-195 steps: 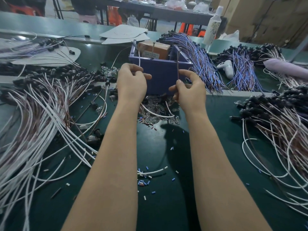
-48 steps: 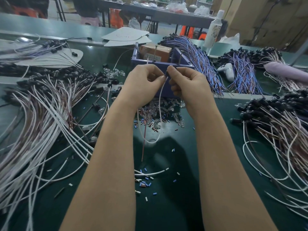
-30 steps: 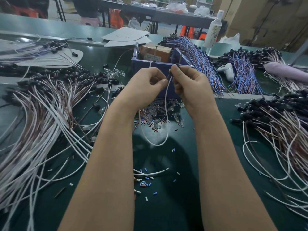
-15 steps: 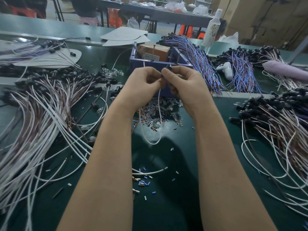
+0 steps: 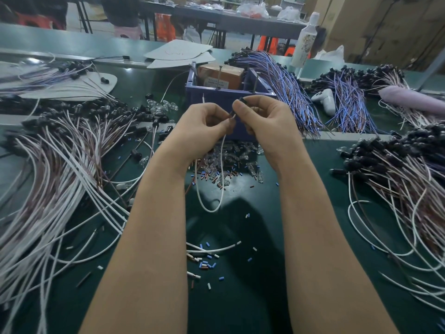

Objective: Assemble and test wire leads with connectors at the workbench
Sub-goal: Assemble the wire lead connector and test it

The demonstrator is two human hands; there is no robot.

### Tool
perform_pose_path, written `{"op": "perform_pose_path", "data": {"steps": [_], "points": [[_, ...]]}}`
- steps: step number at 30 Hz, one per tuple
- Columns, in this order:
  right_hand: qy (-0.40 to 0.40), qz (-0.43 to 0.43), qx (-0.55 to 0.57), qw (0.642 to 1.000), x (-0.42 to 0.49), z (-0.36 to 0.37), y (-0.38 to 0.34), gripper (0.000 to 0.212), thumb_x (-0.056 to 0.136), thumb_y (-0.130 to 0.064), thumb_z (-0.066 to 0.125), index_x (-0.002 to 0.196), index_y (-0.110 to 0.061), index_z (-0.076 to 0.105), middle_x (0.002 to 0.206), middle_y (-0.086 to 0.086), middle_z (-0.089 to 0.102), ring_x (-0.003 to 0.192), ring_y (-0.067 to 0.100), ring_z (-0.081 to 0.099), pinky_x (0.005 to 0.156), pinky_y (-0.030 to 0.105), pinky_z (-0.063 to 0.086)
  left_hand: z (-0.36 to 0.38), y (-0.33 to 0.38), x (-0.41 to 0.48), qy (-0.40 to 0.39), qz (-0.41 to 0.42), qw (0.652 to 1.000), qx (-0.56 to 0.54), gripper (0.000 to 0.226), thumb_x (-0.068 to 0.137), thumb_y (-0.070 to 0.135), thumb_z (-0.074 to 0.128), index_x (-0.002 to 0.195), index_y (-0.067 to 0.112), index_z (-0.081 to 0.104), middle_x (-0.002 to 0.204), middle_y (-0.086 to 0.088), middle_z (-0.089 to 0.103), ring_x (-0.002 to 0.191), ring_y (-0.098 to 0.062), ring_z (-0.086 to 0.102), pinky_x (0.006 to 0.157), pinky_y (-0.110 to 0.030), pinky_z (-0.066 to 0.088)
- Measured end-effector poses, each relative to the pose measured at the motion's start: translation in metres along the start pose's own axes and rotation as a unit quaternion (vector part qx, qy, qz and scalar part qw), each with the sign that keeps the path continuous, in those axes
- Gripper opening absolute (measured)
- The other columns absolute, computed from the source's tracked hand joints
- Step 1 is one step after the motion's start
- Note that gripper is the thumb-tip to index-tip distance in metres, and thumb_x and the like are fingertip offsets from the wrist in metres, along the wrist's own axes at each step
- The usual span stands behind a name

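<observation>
Both hands are raised together in front of the blue box (image 5: 212, 102). My left hand (image 5: 202, 128) pinches the white wire lead (image 5: 222, 179), which droops below in a loop over the green mat; one end pokes up above my left fingers. My right hand (image 5: 267, 121) pinches a small black connector (image 5: 242, 103) at the wire's upper end. The fingertips of both hands almost touch. A heap of clear bulbs and small sleeves (image 5: 226, 162) lies on the mat under my hands.
A big pile of white and brown leads (image 5: 55, 169) lies left, another with black connectors (image 5: 404, 174) right. Blue-purple wire bundles (image 5: 284, 85) lie behind the box, which holds a brown carton (image 5: 220, 77). Cut insulation bits (image 5: 204, 261) scatter on the mat; a white bottle (image 5: 304, 42) stands at the back.
My hands, apart at first, have come together on one lead. Over the last second they stay close; the right fingers shift slightly up on the connector and the wire loop swings a little.
</observation>
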State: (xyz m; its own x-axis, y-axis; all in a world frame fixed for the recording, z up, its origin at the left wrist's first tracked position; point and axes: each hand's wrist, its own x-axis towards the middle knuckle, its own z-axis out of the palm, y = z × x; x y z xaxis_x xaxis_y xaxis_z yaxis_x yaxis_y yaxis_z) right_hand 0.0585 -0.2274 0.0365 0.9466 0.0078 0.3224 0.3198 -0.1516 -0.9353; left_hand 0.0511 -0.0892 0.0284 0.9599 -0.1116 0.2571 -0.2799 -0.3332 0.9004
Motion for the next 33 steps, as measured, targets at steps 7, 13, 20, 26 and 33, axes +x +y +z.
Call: {"op": "perform_pose_path", "data": {"steps": [7,13,20,26,33], "points": [[-0.02,0.01,-0.013,1.0,0.001,-0.005,-0.001,0.007,0.086,-0.019,0.069,0.086,-0.015,0.063,0.068,-0.002,0.056,0.055,0.004,0.046,0.057,0.015,0.039,0.005,0.004,-0.001,0.007,0.011,1.0,-0.011,0.008,0.092,0.016,0.061,0.086,0.014,0.065,0.072,0.004,0.066,0.07,-0.009,0.057,0.072,-0.023,0.048],[-0.016,0.009,-0.017,1.0,0.001,-0.007,0.0,0.011,0.086,-0.019,0.069,0.091,-0.011,0.064,0.066,-0.002,0.054,0.057,0.007,0.044,0.057,0.017,0.038,0.003,0.002,-0.001,-0.005,0.005,1.0,0.01,0.013,0.091,0.019,0.063,0.078,0.02,0.062,0.069,0.007,0.065,0.052,0.007,0.052,0.054,-0.007,0.04],[-0.007,0.009,0.008,1.0,0.001,-0.004,0.005,0.007,0.087,-0.018,0.067,0.082,-0.015,0.064,0.06,-0.005,0.051,0.051,0.004,0.042,0.055,0.018,0.036,0.0,0.001,-0.002,-0.017,-0.016,0.999,0.03,0.013,0.091,0.019,0.062,0.078,0.02,0.061,0.069,0.008,0.064,0.053,0.007,0.052,0.058,-0.008,0.042],[0.0,0.02,0.049,0.999,0.002,-0.005,0.008,0.007,0.088,-0.016,0.066,0.082,-0.013,0.064,0.055,-0.004,0.047,0.048,0.007,0.039,0.05,0.018,0.035,-0.004,0.002,-0.004,-0.049,-0.033,0.997,0.04,0.013,0.092,0.024,0.061,0.079,0.021,0.06,0.073,0.005,0.065,0.071,-0.009,0.057,0.075,-0.028,0.047],[0.001,-0.007,-0.078,0.997,0.004,-0.006,0.009,0.009,0.085,-0.023,0.07,0.08,-0.022,0.063,0.062,-0.005,0.051,0.054,0.004,0.042,0.053,0.015,0.037,0.003,0.002,-0.002,0.013,-0.001,0.995,0.102,0.008,0.089,0.024,0.065,0.092,0.017,0.063,0.079,0.005,0.065,0.069,-0.005,0.057,0.071,-0.024,0.049]]}}
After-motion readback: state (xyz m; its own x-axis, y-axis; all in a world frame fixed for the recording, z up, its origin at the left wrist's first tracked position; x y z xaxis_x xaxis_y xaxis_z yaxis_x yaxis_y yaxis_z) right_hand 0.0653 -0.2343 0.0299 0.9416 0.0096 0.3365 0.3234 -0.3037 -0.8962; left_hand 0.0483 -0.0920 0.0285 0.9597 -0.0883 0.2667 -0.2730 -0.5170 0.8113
